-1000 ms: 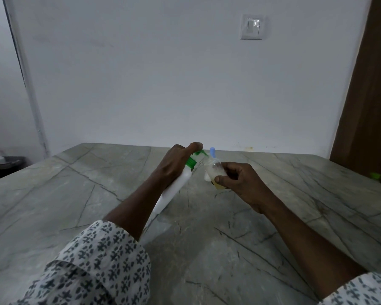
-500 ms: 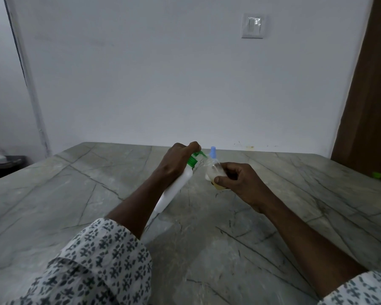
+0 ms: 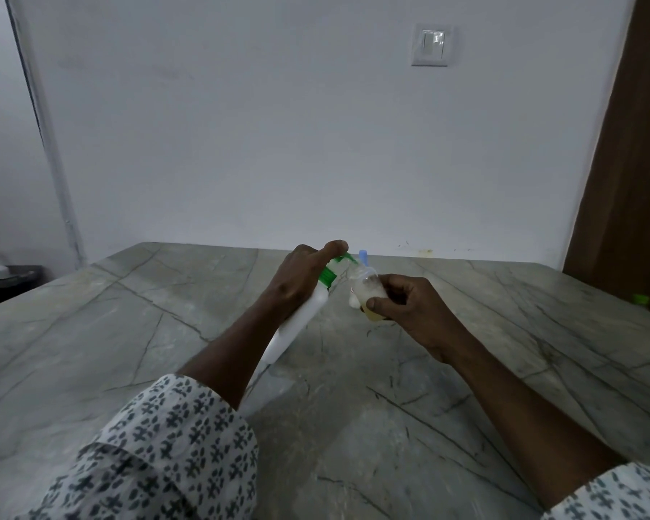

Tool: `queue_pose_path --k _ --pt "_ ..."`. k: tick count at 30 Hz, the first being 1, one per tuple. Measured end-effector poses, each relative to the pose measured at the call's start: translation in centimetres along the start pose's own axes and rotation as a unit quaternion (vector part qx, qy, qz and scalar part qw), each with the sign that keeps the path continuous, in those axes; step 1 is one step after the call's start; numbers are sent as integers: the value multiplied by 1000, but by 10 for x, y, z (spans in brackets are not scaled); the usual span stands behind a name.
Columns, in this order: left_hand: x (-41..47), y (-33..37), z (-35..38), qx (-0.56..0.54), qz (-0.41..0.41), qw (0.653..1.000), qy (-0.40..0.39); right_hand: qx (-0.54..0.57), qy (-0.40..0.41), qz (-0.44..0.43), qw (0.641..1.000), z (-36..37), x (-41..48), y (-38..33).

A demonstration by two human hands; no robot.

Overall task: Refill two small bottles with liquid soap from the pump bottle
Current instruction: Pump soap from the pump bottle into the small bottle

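Head view: filling the first small bottle.

My left hand [image 3: 301, 277] grips the tilted pump bottle [image 3: 301, 324], forefinger on the pump; my right hand [image 3: 409, 309] pinches the small bottle [image 3: 366, 289] at the nozzle. Little has shifted; soap pools yellow below, filling continues.

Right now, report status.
Left hand gripping tilted pump bottle. Right hand holding small bottle at its nozzle. Nothing in the way.

White pump bottle [image 3: 301, 324] with green pump head, tilted, nozzle at small clear bottle [image 3: 368, 290], yellowish soap at its bottom
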State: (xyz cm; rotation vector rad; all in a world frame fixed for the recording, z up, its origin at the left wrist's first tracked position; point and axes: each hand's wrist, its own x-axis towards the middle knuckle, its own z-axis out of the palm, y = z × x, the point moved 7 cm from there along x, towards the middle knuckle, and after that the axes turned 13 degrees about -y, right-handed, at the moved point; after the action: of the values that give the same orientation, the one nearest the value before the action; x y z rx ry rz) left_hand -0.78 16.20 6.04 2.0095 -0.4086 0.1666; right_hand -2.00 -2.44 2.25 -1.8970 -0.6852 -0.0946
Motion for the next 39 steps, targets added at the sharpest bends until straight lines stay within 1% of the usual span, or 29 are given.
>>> queue_pose_path --k 9,15,21,30,34,39 --pt "-5 10 -1 18 22 1000 10 -37 -15 0 999 5 1 -1" --pt "-3 4 1 9 -2 1000 -2 -11 2 -1 1000 0 1 0" --pt "-5 6 1 15 5 1000 -4 3 1 2 1000 1 0 1" --pt "-7 12 0 30 20 999 5 -23 -10 6 1000 6 0 -1" --pt "-3 6 0 19 0 1000 4 -15 -1 5 1000 3 0 0" --pt "-4 4 0 17 -7 1000 4 -2 4 2 1000 1 -1 0"
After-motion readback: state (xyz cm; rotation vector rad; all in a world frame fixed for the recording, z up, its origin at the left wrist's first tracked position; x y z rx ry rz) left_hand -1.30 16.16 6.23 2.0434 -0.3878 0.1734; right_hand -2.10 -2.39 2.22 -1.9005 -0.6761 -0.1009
